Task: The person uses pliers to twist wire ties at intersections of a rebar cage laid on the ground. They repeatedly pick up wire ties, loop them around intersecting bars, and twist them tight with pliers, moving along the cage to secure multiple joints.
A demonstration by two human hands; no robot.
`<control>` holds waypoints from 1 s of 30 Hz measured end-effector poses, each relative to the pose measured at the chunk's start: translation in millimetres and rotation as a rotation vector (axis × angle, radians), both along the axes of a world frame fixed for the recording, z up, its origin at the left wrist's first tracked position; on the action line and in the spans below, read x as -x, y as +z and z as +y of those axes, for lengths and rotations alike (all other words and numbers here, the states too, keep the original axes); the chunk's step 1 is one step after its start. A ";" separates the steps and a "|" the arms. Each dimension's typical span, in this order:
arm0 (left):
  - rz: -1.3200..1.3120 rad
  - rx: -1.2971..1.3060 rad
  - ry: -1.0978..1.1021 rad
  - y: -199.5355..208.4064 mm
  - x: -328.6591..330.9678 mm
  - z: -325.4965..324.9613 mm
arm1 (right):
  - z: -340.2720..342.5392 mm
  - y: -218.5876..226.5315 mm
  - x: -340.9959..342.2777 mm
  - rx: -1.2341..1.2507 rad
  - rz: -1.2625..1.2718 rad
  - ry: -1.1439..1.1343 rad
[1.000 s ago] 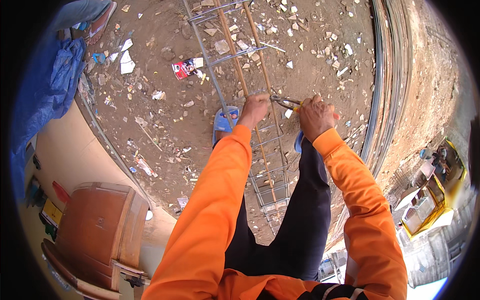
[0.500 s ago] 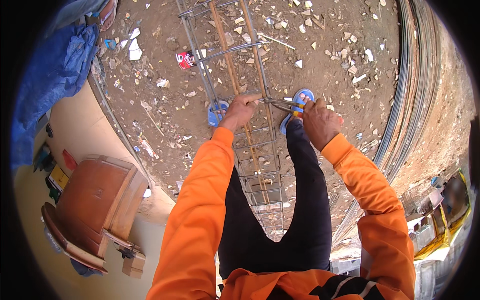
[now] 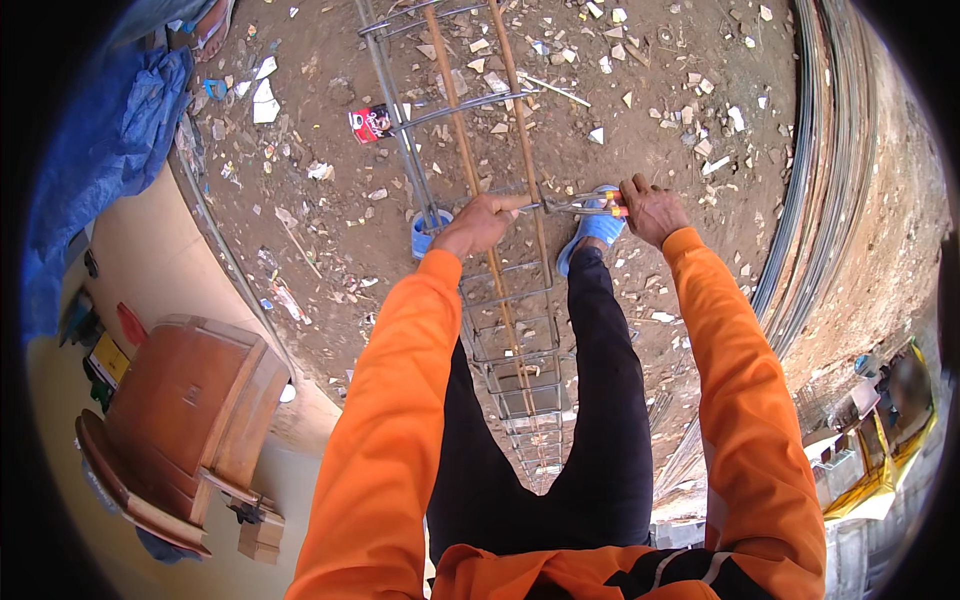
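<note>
At the far left a blue tarp (image 3: 115, 150) hung in creases, with a brown wooden cabinet (image 3: 185, 400) below it. Further right, the left hand (image 3: 475, 228) lay over the steel-bar cage (image 3: 453, 100), its fingers drawn together and one stretched out towards the tool's head; whether the others pinched a bar beneath them, I could not tell. The cage ran lengthwise over the littered ground (image 3: 330, 90) and back between the person's legs. It looked long, stiff and probably heavy, its rusty bars rough rather than slippery, so a hold on a long bar close to a crosspiece seemed steadiest; cut ends might have scratched.

Just right of that hand, the pliers (image 3: 575, 209) reached across to the cage's right brown bar, their head at the bar. They seemed rigid and fairly light, best taken far back on the coloured grips for leverage. The right hand (image 3: 655, 212) was closed around the ends of those grips. Well to the right lay a bundle of long rods (image 3: 815, 180).
</note>
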State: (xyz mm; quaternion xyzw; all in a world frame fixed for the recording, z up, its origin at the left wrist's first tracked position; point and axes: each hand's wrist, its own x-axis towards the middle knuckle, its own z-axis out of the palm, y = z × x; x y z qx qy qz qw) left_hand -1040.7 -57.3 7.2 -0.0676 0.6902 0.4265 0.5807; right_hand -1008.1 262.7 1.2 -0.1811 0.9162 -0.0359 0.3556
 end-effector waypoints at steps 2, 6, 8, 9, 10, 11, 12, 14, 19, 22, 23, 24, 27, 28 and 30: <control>-0.029 -0.034 0.040 -1.3 -2.4 -5.0 | -3.1 13.4 -0.9 0.023 0.038 0.070; -0.041 -0.007 0.034 9.4 -5.4 -6.3 | -31.8 61.2 -8.4 -0.085 -0.170 -0.063; -0.043 -0.026 0.058 7.3 -3.2 -5.4 | -41.2 73.0 -14.6 -0.107 -0.091 -0.065; -0.035 -0.022 0.054 5.2 -2.1 -4.9 | -45.1 76.1 -21.7 -0.086 0.009 -0.038; -0.032 -0.020 0.050 3.4 -3.0 -3.9 | -49.7 80.0 -28.1 -0.066 0.105 -0.010; -0.029 -0.014 0.046 1.2 -4.6 -4.3 | -59.1 86.1 -28.0 -0.126 0.076 -0.034; -0.028 -0.007 0.055 -0.5 -6.3 -6.4 | -69.5 92.1 -26.3 -0.184 0.048 -0.057; -0.026 0.000 0.071 -2.3 -8.4 -7.6 | -75.0 92.9 -25.0 -0.257 0.039 -0.068; -0.020 -0.027 0.053 -0.3 -5.7 -7.8 | -31.3 45.0 4.9 -0.161 -0.051 -0.005; -0.063 -0.038 0.061 4.7 -1.6 -3.8 | -10.6 -12.1 24.9 -0.033 -0.014 0.100; -0.090 -0.034 0.070 5.5 0.4 -2.8 | -8.5 -23.2 29.6 0.015 0.008 0.142; -0.080 -0.043 0.042 4.3 1.7 -2.2 | -4.1 -29.8 29.1 0.038 -0.017 0.109; -0.065 -0.037 -0.011 2.1 -3.9 -9.1 | -3.1 -23.5 26.7 0.125 -0.153 0.032; -0.059 -0.014 -0.005 4.6 -6.8 -13.0 | -7.4 -4.9 23.2 0.165 -0.231 0.025; -0.050 0.004 0.001 6.0 1.1 -8.4 | -8.9 21.6 13.6 0.346 -0.608 -0.251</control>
